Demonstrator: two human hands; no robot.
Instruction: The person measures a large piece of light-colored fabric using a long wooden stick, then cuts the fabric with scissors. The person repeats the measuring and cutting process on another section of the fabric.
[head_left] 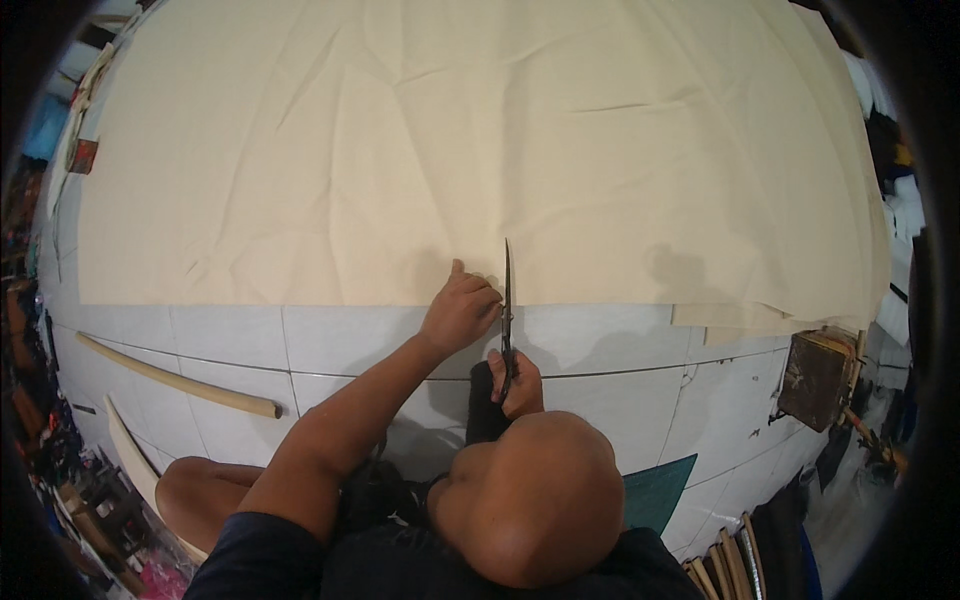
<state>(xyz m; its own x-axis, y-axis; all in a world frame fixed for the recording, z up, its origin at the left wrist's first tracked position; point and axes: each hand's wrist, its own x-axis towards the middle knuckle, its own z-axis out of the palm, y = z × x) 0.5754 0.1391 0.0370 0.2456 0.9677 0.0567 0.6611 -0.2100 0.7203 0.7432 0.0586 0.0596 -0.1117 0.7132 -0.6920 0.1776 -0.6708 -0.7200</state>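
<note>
A large sheet of cream cloth [420,150] with creases lies spread over the floor, its straight near edge running from left to right. My right hand [520,385] is closed round the handles of dark scissors [507,290], whose long blades point away from me and reach over the cloth's near edge. Just left of the blades, my left hand [464,308] rests at that edge. Its fingers are curled in, seemingly pinching the cloth, and one digit sticks out away from me. My own body hides most of my right forearm.
White tiles [240,335] make up the floor. A curved pale strip [180,377] lies at left. A worn brown block-like object [815,380] stands by the cloth's right corner. A green sheet [660,490] and upright rolls [735,560] are at lower right. Clutter lines both sides.
</note>
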